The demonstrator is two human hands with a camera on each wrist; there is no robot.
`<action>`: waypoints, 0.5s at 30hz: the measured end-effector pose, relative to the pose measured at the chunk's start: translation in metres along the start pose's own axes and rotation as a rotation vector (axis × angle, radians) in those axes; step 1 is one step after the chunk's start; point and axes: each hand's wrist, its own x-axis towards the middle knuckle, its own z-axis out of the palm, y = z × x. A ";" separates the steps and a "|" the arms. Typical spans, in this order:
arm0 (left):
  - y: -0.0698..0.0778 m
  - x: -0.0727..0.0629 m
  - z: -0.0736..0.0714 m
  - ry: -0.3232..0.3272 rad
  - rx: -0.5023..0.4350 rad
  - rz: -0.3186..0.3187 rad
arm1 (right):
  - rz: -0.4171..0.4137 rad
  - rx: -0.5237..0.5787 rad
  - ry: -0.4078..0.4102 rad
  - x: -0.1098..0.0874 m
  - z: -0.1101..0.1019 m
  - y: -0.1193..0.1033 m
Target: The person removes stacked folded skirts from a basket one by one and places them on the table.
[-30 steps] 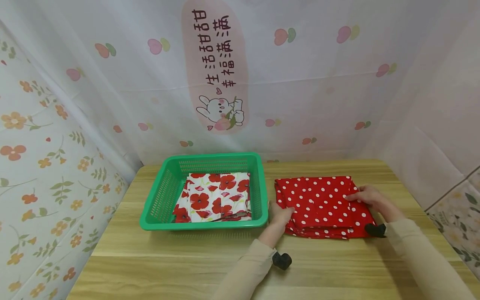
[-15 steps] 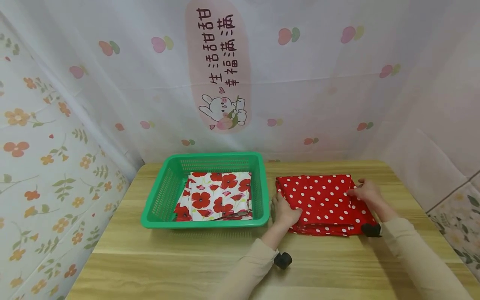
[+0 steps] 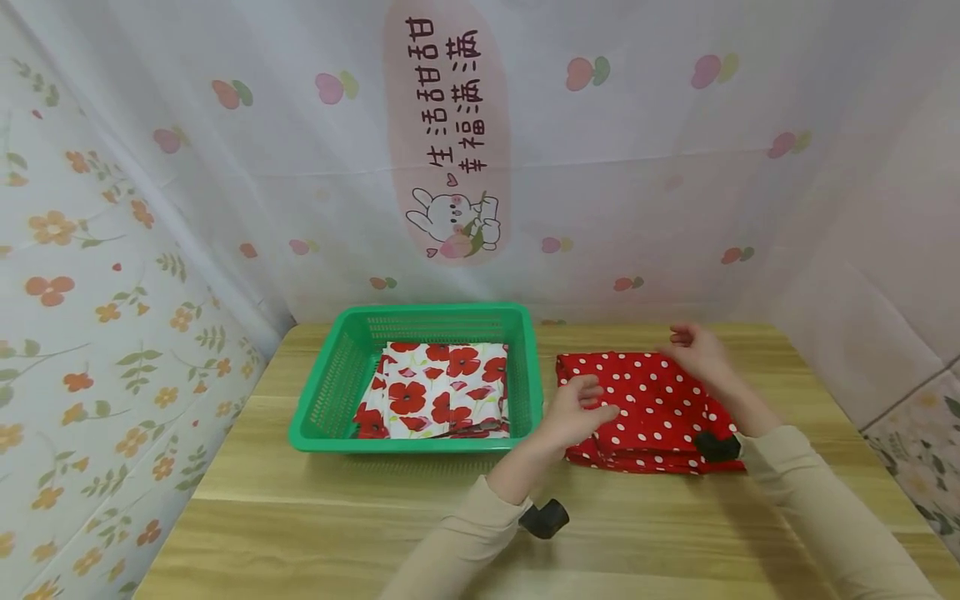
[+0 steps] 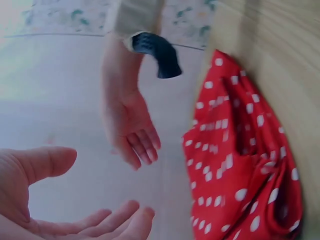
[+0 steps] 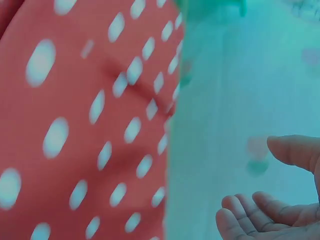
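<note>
A folded red cloth with white polka dots (image 3: 645, 408) lies on the wooden table, its layered edge facing the front. Above its left side my left hand (image 3: 573, 412) is raised, thumb and fingers spread apart with nothing between them. My right hand (image 3: 697, 354) hovers over the cloth's far right part, palm turned inward and fingers loosely bent, holding nothing. In the left wrist view the cloth (image 4: 225, 165) shows its stacked folds, and both hands are off it. The right wrist view has the dotted cloth (image 5: 100, 125) beside the lifted right hand (image 5: 280, 200).
Left of the cloth stands a green plastic basket (image 3: 341, 444) with folded white fabric (image 3: 442, 392) printed with red poppies inside. A curtain (image 3: 637, 208) hangs behind the wooden table (image 3: 337, 533), and flowered fabric (image 3: 97, 333) covers the left side.
Both hands have come up off the red polka-dot cloth. The right hand moved left and toward the back over it, and the left hand rose and opened. The cloth's right flap now lies partly behind the right arm.
</note>
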 end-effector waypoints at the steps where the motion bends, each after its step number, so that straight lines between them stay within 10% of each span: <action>1: 0.002 -0.001 -0.005 -0.009 -0.021 0.001 | -0.018 0.012 -0.002 -0.001 0.004 -0.007; 15: 0.015 -0.010 -0.095 0.013 -0.123 0.012 | -0.188 0.146 -0.144 -0.002 0.062 -0.088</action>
